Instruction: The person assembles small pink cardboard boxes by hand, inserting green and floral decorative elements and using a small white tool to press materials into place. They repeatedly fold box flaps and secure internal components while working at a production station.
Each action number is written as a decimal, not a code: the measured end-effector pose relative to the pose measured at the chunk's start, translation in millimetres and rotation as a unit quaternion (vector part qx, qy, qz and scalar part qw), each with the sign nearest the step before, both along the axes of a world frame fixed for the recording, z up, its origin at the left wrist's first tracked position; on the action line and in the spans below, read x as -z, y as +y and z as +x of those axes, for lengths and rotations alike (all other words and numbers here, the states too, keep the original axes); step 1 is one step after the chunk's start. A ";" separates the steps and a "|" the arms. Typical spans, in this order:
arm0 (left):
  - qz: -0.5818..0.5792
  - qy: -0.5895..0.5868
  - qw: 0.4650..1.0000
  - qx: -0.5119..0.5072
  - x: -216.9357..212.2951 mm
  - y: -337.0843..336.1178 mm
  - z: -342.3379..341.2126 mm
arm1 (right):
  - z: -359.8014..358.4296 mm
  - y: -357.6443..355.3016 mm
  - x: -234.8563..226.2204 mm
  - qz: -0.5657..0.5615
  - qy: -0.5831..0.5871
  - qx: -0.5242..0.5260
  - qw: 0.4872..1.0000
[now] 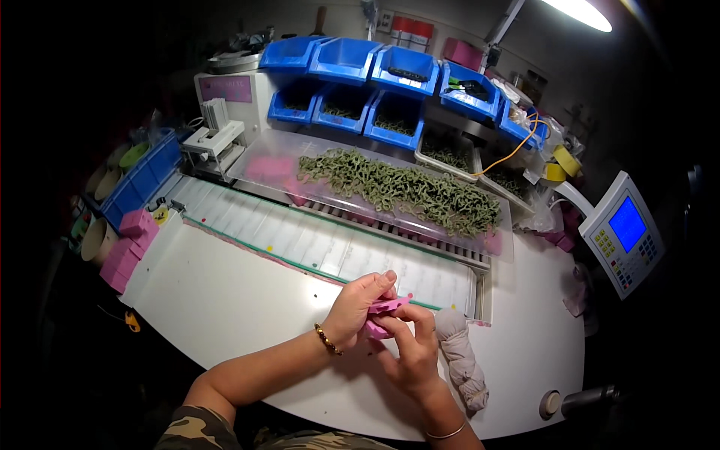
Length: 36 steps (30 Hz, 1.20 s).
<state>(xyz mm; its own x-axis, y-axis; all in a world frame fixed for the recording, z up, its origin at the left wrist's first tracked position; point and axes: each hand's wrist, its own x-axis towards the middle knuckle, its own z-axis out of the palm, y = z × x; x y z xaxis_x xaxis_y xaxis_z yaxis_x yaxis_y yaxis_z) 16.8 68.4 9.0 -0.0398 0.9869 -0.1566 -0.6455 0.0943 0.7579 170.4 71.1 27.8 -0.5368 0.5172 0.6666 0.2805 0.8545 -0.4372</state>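
In front of the conveyor, low over the white table, my hands are close together. My left hand is closed round a small pink foam-like piece, thumb pointing up. More of the pink shows below, between the fingers. The bent fingers of my right hand press against the piece from the right; what lies under their tips is hidden. A rolled pale cloth bundle lies just right of my right hand. Behind my hands runs the conveyor strip, with a green edge and pale slots.
Greenish twisted pieces are heaped on a clear tray behind the strip. Blue bins stand in two rows above it. A keypad with a blue screen is at the right. Pink blocks sit left, and a lamp hangs overhead.
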 end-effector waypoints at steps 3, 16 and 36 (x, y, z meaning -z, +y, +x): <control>0.052 -0.013 0.998 0.030 3.2 -3.8 4.7 | 2.9 5.1 6.9 -0.004 0.026 0.007 1.000; -0.082 -0.191 0.975 0.080 -6.6 1.2 -8.0 | 3.0 -16.6 -4.1 0.151 -0.126 -0.035 0.980; -0.126 -0.066 0.989 -0.042 10.8 -15.0 24.4 | 86.4 -4.3 -55.4 0.151 -0.045 0.238 0.958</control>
<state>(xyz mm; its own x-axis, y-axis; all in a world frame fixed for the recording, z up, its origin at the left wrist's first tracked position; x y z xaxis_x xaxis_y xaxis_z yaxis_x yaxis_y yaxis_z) 41.2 53.5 -1.8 -0.0834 0.9094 -0.4074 -0.7507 0.2116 0.6259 256.9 66.7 83.3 -0.3505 0.5085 0.7865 0.6946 0.7045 -0.1459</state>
